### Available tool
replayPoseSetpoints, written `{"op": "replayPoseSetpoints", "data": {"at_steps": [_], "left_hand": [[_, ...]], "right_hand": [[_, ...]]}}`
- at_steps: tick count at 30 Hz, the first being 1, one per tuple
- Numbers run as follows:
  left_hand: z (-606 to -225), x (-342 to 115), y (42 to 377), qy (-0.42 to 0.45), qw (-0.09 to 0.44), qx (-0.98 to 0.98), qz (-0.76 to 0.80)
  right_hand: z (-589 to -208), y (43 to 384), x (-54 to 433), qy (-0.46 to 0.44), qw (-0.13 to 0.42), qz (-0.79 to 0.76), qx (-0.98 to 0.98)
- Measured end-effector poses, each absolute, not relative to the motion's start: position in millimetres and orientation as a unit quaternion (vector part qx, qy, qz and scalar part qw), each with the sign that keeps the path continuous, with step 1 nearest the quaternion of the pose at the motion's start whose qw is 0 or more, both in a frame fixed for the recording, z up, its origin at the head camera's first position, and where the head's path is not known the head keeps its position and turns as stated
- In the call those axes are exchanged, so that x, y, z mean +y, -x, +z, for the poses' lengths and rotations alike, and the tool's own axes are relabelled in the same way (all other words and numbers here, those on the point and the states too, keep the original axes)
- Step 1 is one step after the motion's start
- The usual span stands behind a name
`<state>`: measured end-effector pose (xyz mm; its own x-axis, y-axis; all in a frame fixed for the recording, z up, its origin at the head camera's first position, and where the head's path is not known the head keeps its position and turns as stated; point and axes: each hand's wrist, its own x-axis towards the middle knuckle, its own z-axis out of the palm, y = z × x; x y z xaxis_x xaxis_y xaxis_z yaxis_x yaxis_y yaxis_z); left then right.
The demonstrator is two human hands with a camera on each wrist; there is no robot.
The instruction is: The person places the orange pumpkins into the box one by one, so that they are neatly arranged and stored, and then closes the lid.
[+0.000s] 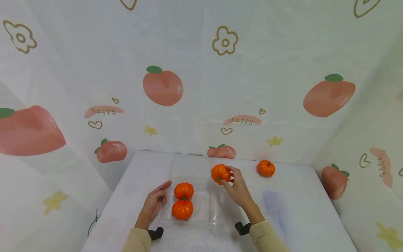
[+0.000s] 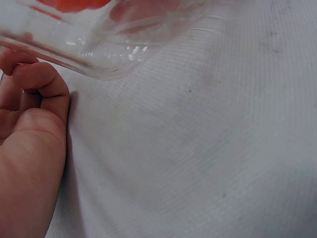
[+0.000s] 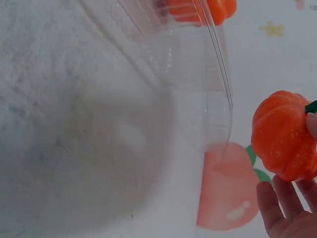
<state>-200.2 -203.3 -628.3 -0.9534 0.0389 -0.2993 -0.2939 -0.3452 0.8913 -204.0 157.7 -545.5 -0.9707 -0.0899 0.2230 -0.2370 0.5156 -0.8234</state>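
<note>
My right hand (image 1: pixel 238 189) holds a small orange pumpkin (image 1: pixel 220 174) with a green stem, raised at the right of a clear plastic clamshell box (image 1: pixel 202 207). In the right wrist view the thumb presses by the pumpkin's (image 3: pixel 282 134) stem and the fingers (image 3: pixel 270 206) support it from the other side. Two more orange pumpkins, a rear one (image 1: pixel 184 191) and a front one (image 1: pixel 182 210), sit in the box's left half. My left hand (image 1: pixel 154 201) rests along the box's left side, its fingers loosely bent at the wall (image 2: pixel 94 72) in the left wrist view.
The box's clear lid (image 1: pixel 190 168) lies folded back behind its base. Another orange pumpkin (image 1: pixel 266 168) stands at the back right of the white-covered table (image 1: pixel 302 210). A fruit-printed cloth (image 1: pixel 201 115) hangs behind the table and along its sides.
</note>
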Motion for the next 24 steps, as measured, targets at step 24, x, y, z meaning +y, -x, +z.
{"op": "replayPoseSetpoints", "data": {"at_steps": [24], "left_hand": [[-631,-203,201,0.116,0.095,0.564,0.812]], "right_hand": [[-559,192,127,-0.156,0.030,0.461,-0.873]]}}
